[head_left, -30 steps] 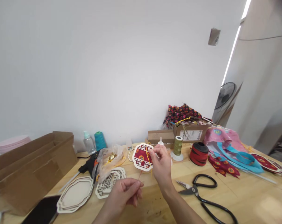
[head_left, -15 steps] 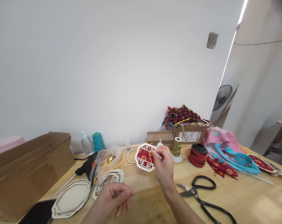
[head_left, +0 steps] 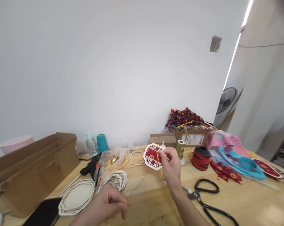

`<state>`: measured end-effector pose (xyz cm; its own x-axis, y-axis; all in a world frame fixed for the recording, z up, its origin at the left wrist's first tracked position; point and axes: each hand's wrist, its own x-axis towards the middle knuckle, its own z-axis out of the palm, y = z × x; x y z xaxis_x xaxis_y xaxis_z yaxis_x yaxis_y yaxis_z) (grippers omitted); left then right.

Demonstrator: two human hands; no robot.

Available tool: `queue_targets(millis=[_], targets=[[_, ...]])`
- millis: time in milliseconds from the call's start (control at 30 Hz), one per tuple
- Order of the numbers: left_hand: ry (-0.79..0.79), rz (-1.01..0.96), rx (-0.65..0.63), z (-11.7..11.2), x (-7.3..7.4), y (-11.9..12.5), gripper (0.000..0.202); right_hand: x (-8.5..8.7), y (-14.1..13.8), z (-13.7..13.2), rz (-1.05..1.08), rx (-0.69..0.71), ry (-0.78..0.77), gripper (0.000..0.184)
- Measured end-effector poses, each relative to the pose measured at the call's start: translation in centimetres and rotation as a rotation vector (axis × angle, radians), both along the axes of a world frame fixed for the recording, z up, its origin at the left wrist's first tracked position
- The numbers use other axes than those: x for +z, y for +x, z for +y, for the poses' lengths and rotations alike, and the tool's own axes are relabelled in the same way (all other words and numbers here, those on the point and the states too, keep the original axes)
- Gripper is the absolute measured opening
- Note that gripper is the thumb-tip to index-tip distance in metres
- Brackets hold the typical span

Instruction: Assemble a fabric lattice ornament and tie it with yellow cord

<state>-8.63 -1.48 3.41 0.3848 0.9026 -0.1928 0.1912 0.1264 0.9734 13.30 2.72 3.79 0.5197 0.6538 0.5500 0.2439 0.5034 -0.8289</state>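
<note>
My right hand (head_left: 171,166) is raised over the wooden table (head_left: 245,201), fingers pinched on a red fabric ornament (head_left: 153,156) with a white lattice frame and a yellow cord. A thin red thread (head_left: 138,183) runs from the ornament down to my left hand (head_left: 109,205), which is closed in a pinch on its end near the table's front edge. White lattice cutouts (head_left: 115,181) and plain white frames (head_left: 77,196) lie just left of my left hand.
Black scissors (head_left: 209,197) lie right of my right arm. An olive thread spool (head_left: 180,148), a red-and-black ribbon roll (head_left: 200,156), pink and blue fabric (head_left: 228,150), an open cardboard box (head_left: 31,169), a glue gun (head_left: 91,167) and a dark phone (head_left: 41,213) also sit on the table.
My right hand has carried the ornament to the right and slightly up. My left hand has drawn back toward me and to the left, stretching the thread.
</note>
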Motion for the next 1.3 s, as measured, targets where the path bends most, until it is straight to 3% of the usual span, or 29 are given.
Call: queue_targets(millis=[100,300,433,500,600,700,767,900,1133,1300], targets=[[0.046,0.102,-0.084,0.5,-0.5,-0.9,0.012,0.1,0.7,0.2,0.025,-0.030,0.006,0.015],[0.126,0.152,-0.104,1.1,-0.3,-2.0,0.022,-0.2,1.5,0.7,0.064,-0.035,0.010,0.016],[0.301,0.143,0.011,1.2,0.0,-0.1,0.034,-0.2,0.8,0.4,0.066,0.011,0.018,0.017],[0.276,0.073,0.076,1.1,-0.3,1.8,0.040,-0.2,-0.3,-0.1,0.050,0.045,0.018,0.016],[0.223,-0.129,0.075,0.8,-1.0,4.7,0.047,-0.2,-2.4,-1.3,0.013,0.099,0.009,0.015],[0.111,-0.253,0.242,0.3,-1.3,6.3,0.043,-0.4,-4.0,-2.2,-0.052,0.143,-0.033,0.015],[0.058,-0.278,0.311,0.1,-1.3,6.5,0.039,-0.7,-4.3,-2.4,-0.122,0.139,-0.060,0.013],[0.009,-0.240,0.259,-0.1,-1.2,6.2,0.046,-1.0,-3.9,-2.1,-0.214,0.115,-0.079,0.011],[0.134,-0.057,0.251,0.0,-1.3,5.9,0.056,-1.2,-3.8,-2.0,-0.054,0.240,-0.199,0.014],[0.033,-0.109,0.229,0.4,-1.4,5.2,0.054,-1.1,-3.8,-1.8,0.012,0.332,-0.192,0.015]])
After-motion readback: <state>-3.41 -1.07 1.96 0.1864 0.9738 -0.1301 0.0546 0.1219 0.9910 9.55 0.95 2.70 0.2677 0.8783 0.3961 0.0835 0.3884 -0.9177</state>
